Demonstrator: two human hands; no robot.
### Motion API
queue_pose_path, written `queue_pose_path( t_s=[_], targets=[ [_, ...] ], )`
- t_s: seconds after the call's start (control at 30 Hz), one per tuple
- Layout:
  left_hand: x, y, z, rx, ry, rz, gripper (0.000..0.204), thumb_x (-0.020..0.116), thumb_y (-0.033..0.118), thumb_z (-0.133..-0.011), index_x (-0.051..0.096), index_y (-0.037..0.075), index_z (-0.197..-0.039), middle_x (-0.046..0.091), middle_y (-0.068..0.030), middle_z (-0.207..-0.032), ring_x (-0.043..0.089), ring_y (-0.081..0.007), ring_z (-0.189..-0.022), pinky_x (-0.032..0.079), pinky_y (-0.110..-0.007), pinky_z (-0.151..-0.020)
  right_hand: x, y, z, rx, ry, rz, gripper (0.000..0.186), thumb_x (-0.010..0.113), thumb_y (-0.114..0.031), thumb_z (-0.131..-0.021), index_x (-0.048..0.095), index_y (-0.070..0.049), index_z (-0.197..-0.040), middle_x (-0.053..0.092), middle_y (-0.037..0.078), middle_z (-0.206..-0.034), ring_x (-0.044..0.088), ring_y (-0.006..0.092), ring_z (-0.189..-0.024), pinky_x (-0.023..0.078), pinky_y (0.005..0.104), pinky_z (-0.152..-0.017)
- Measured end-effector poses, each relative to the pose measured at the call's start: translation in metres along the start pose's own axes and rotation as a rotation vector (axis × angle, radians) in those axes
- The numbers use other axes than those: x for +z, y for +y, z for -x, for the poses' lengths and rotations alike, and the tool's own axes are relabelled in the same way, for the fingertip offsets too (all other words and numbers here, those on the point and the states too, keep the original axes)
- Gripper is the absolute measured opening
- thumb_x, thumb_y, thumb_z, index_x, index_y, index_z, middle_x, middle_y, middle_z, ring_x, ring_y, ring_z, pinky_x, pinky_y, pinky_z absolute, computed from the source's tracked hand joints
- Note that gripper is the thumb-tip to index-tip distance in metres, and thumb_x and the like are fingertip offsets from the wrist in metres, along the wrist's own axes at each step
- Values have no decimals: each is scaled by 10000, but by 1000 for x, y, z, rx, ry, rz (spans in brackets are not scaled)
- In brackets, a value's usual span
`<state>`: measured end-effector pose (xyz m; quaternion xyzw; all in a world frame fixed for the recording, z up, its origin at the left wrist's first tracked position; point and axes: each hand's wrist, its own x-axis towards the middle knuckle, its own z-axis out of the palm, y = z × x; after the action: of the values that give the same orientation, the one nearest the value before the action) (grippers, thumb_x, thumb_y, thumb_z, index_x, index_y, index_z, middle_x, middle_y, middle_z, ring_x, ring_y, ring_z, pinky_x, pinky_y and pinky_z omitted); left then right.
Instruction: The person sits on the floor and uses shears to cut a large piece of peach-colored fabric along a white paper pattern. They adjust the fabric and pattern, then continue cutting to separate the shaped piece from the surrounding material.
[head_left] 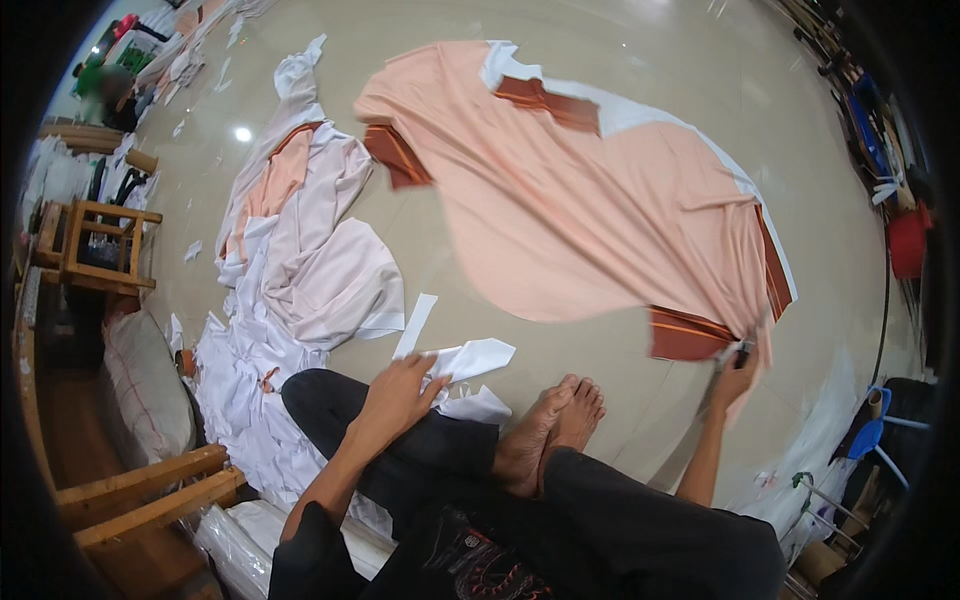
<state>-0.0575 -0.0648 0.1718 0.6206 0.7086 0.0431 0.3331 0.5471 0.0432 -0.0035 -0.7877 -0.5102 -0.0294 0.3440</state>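
A large peach cloth (560, 200) with dark red, orange-striped bands and a white edge lies spread on the floor before me. My right hand (736, 382) is at its gathered near right corner. It is closed around a dark-handled tool that looks like scissors (743, 352), though blurred; a narrow peach strip hangs beside it. Over my bent left knee, my left hand (398, 388) rests with its fingers apart. Its fingertips are near a folded white cloth scrap (472, 360); whether they touch cannot be told. Another white strip (416, 325) lies just beyond.
White and pale pink fabric (320, 240) is heaped to my left, above a pile of white scraps (255, 375). Farther left stand a wooden stool (105, 245) and a stuffed white sack (148, 385). A red container (908, 242) stands at the right; another person (110, 95) is far left.
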Motion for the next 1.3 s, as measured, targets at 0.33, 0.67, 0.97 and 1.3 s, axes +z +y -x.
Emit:
queue_pose_path(
  t_s=[0.33, 0.67, 0.97, 1.3],
  targets=[
    [61, 10, -140, 307, 402, -154, 814, 662, 370, -1016, 295, 12, -1648, 318, -293, -1669, 269, -471, -1559, 254, -628, -1239, 31, -99, -4, -136, -68, -331, 521, 683, -12, -951, 548, 27, -1452, 629, 185, -1367, 636, 327, -1248, 507, 411, -1067],
    [141, 107, -124, 165, 190, -54, 1076, 602, 661, -979, 212, -89, -1644, 476, -404, -1493, 508, -485, -1361, 395, -583, -1124, 99, -148, -25, -318, -285, -267, 557, 653, 44, -928, 528, -2, -1468, 619, 241, -1356, 651, 381, -1203, 510, 440, -1032],
    [168, 138, -125, 614, 182, 323, 609, 647, 313, -1037, 488, 73, -1573, 489, -215, -1595, 421, -392, -1505, 306, -515, -1253, 49, -52, -109, -245, -73, -82, 504, 661, -64, -973, 532, 25, -1453, 615, 218, -1286, 644, 375, -1137, 494, 460, -1008],
    [123, -14, -216, 268, 266, -396, 757, 534, 544, -1058, 318, 184, -1687, 155, -78, -1792, 159, -345, -1638, 78, -706, -1263, -2, -154, 72, 198, -381, -292, 533, 646, 16, -937, 536, 3, -1458, 627, 192, -1233, 667, 257, -1134, 543, 388, -983]
  ],
)
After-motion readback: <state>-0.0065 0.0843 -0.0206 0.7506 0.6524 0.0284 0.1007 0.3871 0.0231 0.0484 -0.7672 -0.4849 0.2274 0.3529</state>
